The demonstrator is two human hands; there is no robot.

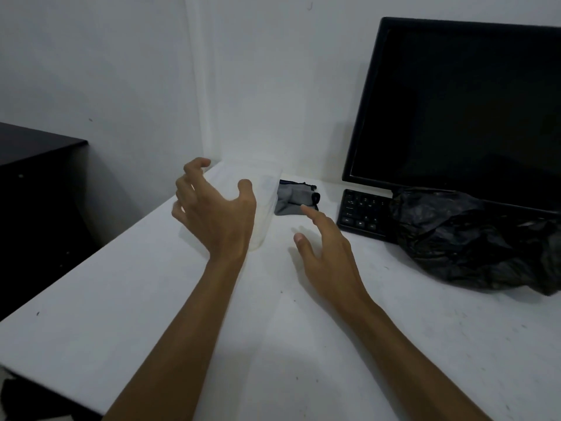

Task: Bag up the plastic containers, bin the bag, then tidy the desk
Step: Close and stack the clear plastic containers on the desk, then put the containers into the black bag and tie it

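- A clear plastic container (pixel 264 205) is standing near the bench's (pixel 121 299) back left corner, not yet bagged; binning and tidying are looking undone too
- The left hand (pixel 212 208) is hovering beside it, fingers (pixel 185 189) curled and spread wide, gripping nothing
- The right hand (pixel 326 250) is floating over the bench's middle, fingers straight and apart, empty
- A grey pouch (pixel 293 199) is lying by the back edge
- The black bag (pixel 473 238) is sitting crumpled at the right edge, partly covering the keyboard (pixel 362 212)
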